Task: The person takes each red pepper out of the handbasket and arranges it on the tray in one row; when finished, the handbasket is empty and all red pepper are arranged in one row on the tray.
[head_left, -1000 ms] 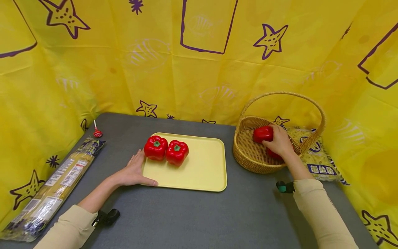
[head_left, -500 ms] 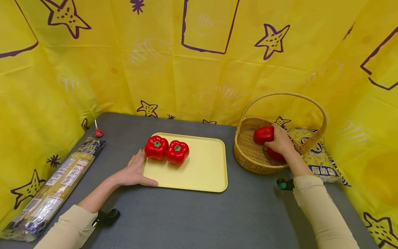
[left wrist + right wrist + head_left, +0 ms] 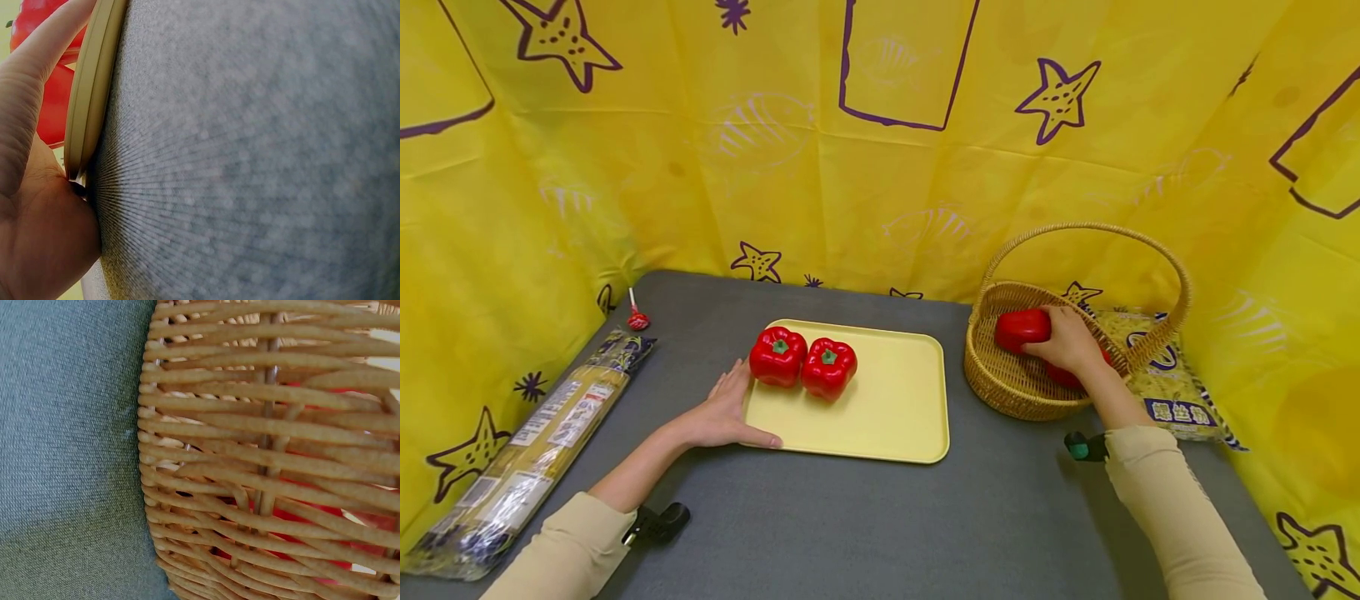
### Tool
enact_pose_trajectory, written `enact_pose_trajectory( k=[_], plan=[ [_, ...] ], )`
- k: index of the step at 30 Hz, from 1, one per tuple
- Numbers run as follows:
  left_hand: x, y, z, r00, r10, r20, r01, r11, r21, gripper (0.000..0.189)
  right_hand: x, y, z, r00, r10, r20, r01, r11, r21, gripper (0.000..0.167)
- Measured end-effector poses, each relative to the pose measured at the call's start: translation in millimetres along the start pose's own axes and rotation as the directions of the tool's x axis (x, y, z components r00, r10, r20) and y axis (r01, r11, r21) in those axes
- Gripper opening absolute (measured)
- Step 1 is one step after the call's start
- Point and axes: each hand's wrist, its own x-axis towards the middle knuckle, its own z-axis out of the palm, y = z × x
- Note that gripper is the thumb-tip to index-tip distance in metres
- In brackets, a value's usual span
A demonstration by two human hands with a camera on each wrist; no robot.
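Note:
Inside the wicker basket, my right hand grips a red bell pepper by its right side. Another red bell pepper lies below that hand, partly covered by it. My left hand rests against the left end of the pale yellow tray, its thumb along the near rim. On the tray's left half, two red bell peppers with green stems sit side by side. The right wrist view shows the basket's woven wall, with red peeking through the gaps and the hand hidden.
The basket's tall handle arches over my right hand. A printed bag lies behind and right of the basket. At the left are a long clear-wrapped package and a red lollipop. Yellow cloth surrounds the grey table.
My right hand has shifted slightly left and down inside the basket, taking the held bell pepper with it. The left hand and the tray stay in place.

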Motion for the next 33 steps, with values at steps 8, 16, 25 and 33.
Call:
enact_pose_trajectory(
  k=[8, 16, 25, 33],
  plan=[
    [-0.3, -0.4, 0.6, 1.000, 0.001, 0.001, -0.001, 1.000, 0.006, 0.132, -2.9, -6, 4, 1.000, -0.024, -0.017, 0.025, 0.999, 0.038, 0.082],
    [-0.4, -0.8, 0.6, 1.000, 0.001, -0.002, -0.001, 1.000, 0.008, 0.132, -3.5, -10, 9, 0.998, -0.038, 0.044, 0.034, 0.996, 0.087, 0.089],
    [0.2, -1.1, 1.5, 1.000, -0.002, 0.001, 0.002, 1.000, 0.007, 0.132, -4.5, -12, 10, 0.995, -0.089, 0.052, 0.084, 0.992, 0.098, 0.087],
    [0.0, -0.5, 0.2, 1.000, -0.015, 0.007, 0.015, 1.000, 0.006, 0.133, -6.6, -11, 12, 0.996, -0.089, 0.019, 0.086, 0.990, 0.115, 0.083]
  ],
)
